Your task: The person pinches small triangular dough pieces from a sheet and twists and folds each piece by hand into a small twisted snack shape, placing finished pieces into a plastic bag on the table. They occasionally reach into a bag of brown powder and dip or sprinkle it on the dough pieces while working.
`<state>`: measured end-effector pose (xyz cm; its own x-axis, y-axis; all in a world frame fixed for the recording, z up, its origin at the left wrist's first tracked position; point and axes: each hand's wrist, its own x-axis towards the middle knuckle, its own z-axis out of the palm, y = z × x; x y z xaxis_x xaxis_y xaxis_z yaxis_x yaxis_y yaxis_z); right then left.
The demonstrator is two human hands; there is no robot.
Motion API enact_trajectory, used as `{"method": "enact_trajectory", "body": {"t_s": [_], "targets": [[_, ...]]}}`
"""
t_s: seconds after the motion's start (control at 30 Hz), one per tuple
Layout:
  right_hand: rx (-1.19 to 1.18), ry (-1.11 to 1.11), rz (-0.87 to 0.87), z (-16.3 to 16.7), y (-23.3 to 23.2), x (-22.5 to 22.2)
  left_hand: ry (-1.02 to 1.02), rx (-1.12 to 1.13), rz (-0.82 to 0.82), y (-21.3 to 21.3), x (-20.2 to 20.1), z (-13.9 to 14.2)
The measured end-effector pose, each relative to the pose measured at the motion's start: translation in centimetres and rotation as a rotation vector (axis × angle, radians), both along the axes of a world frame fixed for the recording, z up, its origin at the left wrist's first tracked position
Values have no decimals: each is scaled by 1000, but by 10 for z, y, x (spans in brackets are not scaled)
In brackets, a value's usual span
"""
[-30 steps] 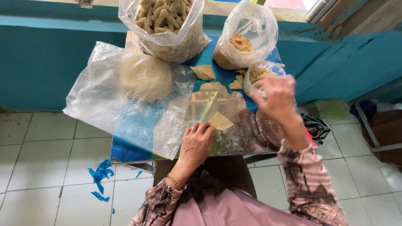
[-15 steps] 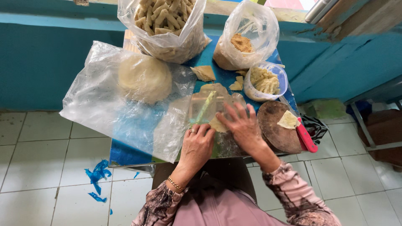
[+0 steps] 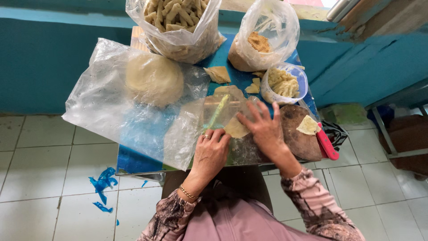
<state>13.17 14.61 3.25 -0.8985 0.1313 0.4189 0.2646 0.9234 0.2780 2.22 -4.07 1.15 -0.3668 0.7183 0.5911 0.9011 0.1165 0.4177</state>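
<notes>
The thin pale-yellow square dough sheet [image 3: 235, 128] lies on the clear crumpled plastic sheet [image 3: 147, 120] at the near middle of the blue desk [image 3: 133, 163]. The left hand [image 3: 211, 151], fingers curled, pins its near edge. The right hand [image 3: 263, 128], fingers spread flat, presses its right side. It looks soft, limp and easily torn; best lifted by a corner with light fingertips.
</notes>
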Motion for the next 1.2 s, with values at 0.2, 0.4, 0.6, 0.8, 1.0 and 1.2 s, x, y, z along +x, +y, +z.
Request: {"method": "enact_trajectory", "body": {"t_s": [0.2,0.4,0.6,0.8,1.0,1.2], "targets": [[-62,11,60,-9,-9,3,-13,-15,0,0,0,0],[-326,250,-210,4,61,21,-27,-21,-6,1,-2,0],[30,172,-426,-3,54,23,-36,15,-11,3,-6,2],[-382,468,-134,39,101,-6,-42,-13,-22,1,-6,3],[-275,8,-149,40,226,-127,-64,-20,-44,2,-7,4],[-328,-76,-325,37,244,-163,-97,-31,-66,3,-10,8]]}}
